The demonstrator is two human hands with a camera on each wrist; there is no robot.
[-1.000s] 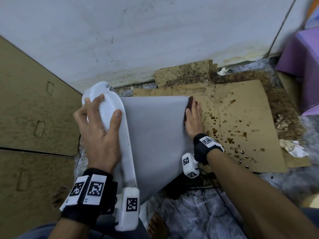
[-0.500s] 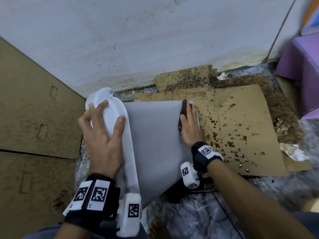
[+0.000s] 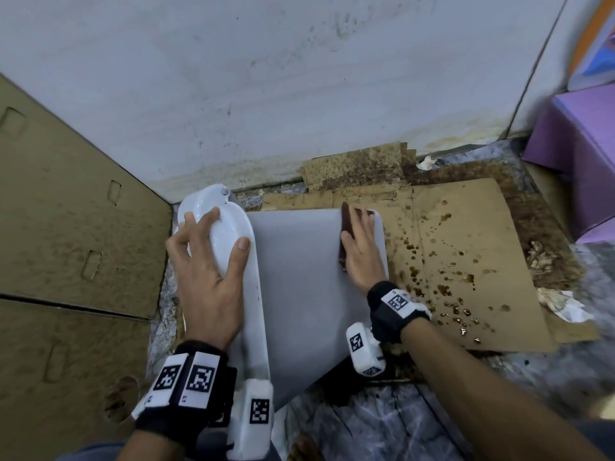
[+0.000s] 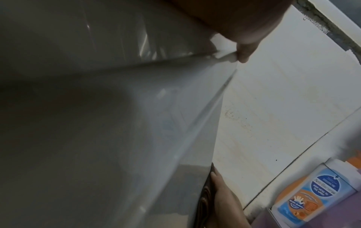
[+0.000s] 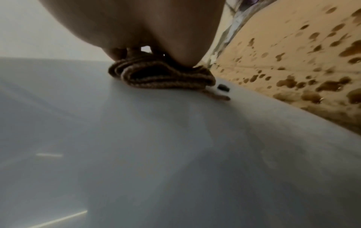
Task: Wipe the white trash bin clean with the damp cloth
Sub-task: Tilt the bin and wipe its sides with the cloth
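Note:
The white trash bin (image 3: 299, 277) lies on its side on the floor, lid (image 3: 229, 227) to the left. My left hand (image 3: 206, 261) grips the domed lid, fingers over its far edge and thumb (image 4: 244, 50) on the near rim. My right hand (image 3: 359, 247) lies flat on a folded brown cloth (image 3: 344, 227) and presses it against the bin's upturned side near the base end. The right wrist view shows the cloth (image 5: 162, 75) bunched under the palm on the grey-white surface (image 5: 156, 154), with a small dark speck beside it. Most of the cloth is hidden by the hand.
Cardboard (image 3: 466, 261) spotted with brown drops lies right of the bin. Flat cardboard boxes (image 3: 66, 227) stand at the left and a white wall (image 3: 299, 94) behind. A purple box (image 3: 582, 161), crumpled tissue (image 3: 562, 304) and a sanitizer bottle (image 4: 316, 189) are on the right.
My right hand has slid the cloth leftward from the bin's right edge onto its side. The left hand keeps its hold on the lid.

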